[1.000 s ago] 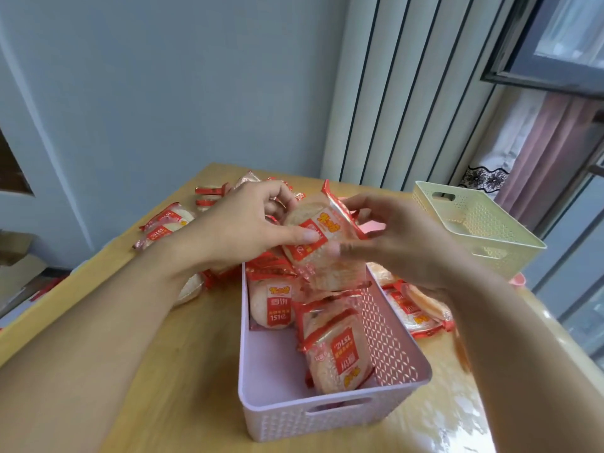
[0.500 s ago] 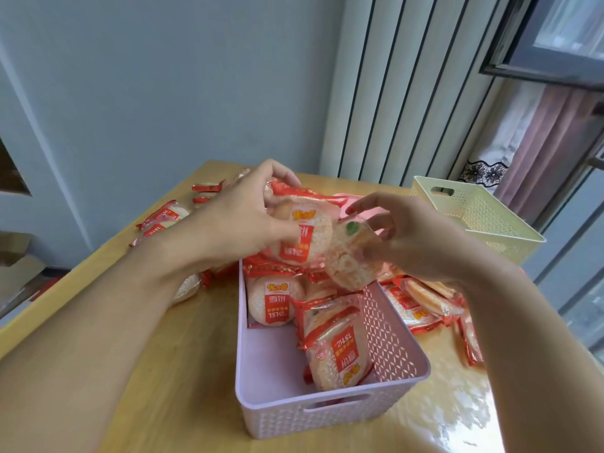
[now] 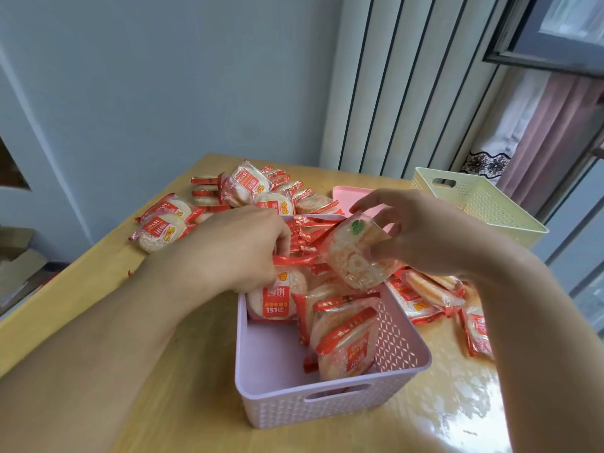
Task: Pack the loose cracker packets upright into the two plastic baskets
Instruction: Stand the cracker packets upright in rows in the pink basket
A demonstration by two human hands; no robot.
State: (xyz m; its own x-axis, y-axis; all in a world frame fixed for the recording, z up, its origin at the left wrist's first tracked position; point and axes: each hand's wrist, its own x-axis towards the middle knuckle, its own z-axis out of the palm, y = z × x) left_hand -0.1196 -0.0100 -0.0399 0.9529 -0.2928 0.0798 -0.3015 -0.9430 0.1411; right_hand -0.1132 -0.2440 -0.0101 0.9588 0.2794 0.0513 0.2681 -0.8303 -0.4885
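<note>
Head cam: left hand (image 3: 243, 248) grips a packet (image 3: 277, 295) standing in the pink basket (image 3: 327, 403) on the counter (image 3: 98, 289), right hand (image 3: 421, 237) pinches a clear packet (image 3: 358, 253) just above it.

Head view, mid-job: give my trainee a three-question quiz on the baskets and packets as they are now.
1. True or false: the cream basket already holds packets.
2. Which hand holds a cracker packet above the lilac basket? A left, B right.
3. Fill in: the left hand reaches into the lilac basket's ___ end, far or near.

Key: 1 false, none show inside it. 2 B, the right hand. 3 far.
</note>
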